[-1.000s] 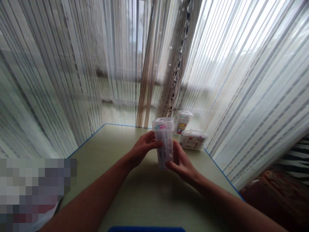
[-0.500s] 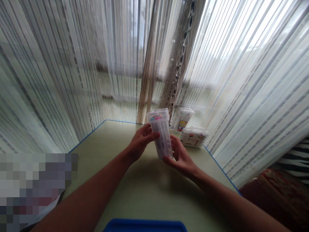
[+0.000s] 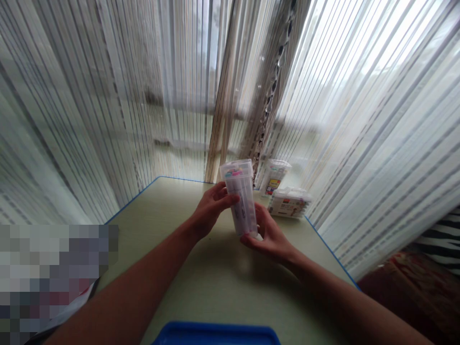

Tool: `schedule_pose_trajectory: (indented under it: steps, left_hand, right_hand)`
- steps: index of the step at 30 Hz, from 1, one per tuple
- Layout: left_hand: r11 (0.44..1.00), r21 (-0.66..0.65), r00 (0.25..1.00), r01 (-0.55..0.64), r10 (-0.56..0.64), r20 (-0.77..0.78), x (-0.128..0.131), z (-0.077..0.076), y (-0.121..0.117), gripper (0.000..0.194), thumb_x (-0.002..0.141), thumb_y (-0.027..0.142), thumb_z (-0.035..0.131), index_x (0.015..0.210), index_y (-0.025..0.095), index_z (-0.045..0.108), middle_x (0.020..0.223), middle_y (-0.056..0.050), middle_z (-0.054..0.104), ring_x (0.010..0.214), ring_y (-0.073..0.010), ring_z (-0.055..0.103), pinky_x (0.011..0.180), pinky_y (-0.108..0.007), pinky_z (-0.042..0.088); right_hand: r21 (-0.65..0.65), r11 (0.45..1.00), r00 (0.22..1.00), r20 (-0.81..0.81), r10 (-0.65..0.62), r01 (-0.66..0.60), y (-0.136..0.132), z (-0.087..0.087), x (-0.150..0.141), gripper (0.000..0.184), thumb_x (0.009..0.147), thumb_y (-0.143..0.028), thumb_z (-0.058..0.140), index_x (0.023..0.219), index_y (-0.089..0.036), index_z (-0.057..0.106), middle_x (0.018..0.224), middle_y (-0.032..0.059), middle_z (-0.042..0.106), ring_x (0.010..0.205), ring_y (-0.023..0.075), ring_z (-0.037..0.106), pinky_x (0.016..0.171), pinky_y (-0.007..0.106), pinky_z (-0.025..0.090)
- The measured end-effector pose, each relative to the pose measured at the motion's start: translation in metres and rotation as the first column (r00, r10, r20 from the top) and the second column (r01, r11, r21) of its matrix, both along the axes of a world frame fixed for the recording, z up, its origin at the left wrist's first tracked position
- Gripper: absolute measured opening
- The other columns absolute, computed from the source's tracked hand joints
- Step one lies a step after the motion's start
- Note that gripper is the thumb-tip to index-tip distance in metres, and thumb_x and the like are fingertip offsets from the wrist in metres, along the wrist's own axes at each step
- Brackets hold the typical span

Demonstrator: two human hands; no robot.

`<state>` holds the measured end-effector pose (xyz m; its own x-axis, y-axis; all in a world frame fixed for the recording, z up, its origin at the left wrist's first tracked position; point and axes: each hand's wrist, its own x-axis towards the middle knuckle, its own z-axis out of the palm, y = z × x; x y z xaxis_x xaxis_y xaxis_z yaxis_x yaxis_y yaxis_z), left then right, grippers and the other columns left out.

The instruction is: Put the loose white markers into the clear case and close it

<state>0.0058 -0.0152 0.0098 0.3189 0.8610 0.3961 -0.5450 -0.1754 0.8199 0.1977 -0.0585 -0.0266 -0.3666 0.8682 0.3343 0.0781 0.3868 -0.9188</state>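
A tall, clear plastic marker case (image 3: 241, 203) is held above the table, leaning slightly to the left. Pink, teal and other coloured tips show through its lid, and its body looks whitish with some dark print. My left hand (image 3: 216, 206) grips the left side, thumb across the front. Around the lower right side and the base, my right hand (image 3: 268, 235) is closed, its thumb at the bottom corner. The fingers behind the case are partly hidden.
The pale table (image 3: 201, 282) has a blue edge. At its far right stand another clear case (image 3: 273, 179) and a wide clear box (image 3: 289, 203) with a label. A blue object (image 3: 217, 334) shows at the near edge. Striped string curtains (image 3: 179, 86) hang behind.
The marker case has turned slightly in my hands, and my right thumb has shifted a little left along its base. The view has moved slightly.
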Motion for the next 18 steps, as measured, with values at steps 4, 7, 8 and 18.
schedule_pose_trajectory:
  steps: [4, 7, 8, 18]
  left_hand:
    - [1.0, -0.018, 1.0, -0.012, 0.013, 0.008, 0.0002, 0.0013, -0.001, 0.037, 0.07, 0.024, 0.084, 0.104, 0.017, 0.071, 0.098, -0.007, 0.075, 0.094, -0.0225, 0.068, 0.084, -0.034, 0.049]
    - [0.999, -0.028, 1.0, -0.016, 0.017, 0.012, 0.0005, 0.0026, -0.0023, 0.038, 0.069, 0.024, 0.084, 0.104, 0.017, 0.071, 0.098, -0.007, 0.075, 0.093, -0.0225, 0.068, 0.084, -0.034, 0.049]
    - [0.999, -0.03, 1.0, -0.016, 0.016, 0.011, 0.0006, 0.0028, -0.0026, 0.039, 0.069, 0.024, 0.084, 0.104, 0.017, 0.071, 0.098, -0.007, 0.075, 0.093, -0.0227, 0.068, 0.084, -0.034, 0.049]
    - [1.0, -0.022, 0.998, 0.002, -0.004, -0.068, 0.0026, -0.0041, -0.0011, 0.042, 0.069, 0.022, 0.085, 0.107, 0.017, 0.07, 0.104, -0.01, 0.075, 0.1, -0.0263, 0.069, 0.092, -0.041, 0.049]
  right_hand:
    - [-0.014, 1.0, 1.0, 0.023, 0.0, 0.001, 0.0001, 0.0007, -0.0006, 0.085, 0.068, -0.029, 0.084, 0.139, -0.029, 0.036, 0.137, 0.0108, 0.05, 0.125, 0.0299, 0.052, 0.096, 0.043, 0.051]
    - [-0.02, 1.0, 0.998, 0.055, -0.017, 0.018, 0.001, 0.0, -0.0006, 0.089, 0.065, -0.032, 0.087, 0.139, -0.027, 0.037, 0.139, 0.0127, 0.049, 0.128, 0.0328, 0.05, 0.097, 0.045, 0.05]
    - [-0.019, 1.0, 0.998, 0.06, -0.022, 0.023, 0.0013, -0.0004, -0.0006, 0.09, 0.065, -0.033, 0.088, 0.139, -0.026, 0.037, 0.139, 0.0132, 0.049, 0.129, 0.0333, 0.049, 0.097, 0.045, 0.05]
    - [0.018, 0.993, 0.993, 0.036, -0.114, 0.113, 0.0047, -0.002, 0.0009, 0.079, 0.068, -0.043, 0.086, 0.132, -0.028, 0.042, 0.135, 0.0125, 0.055, 0.125, 0.0322, 0.054, 0.091, 0.044, 0.052]
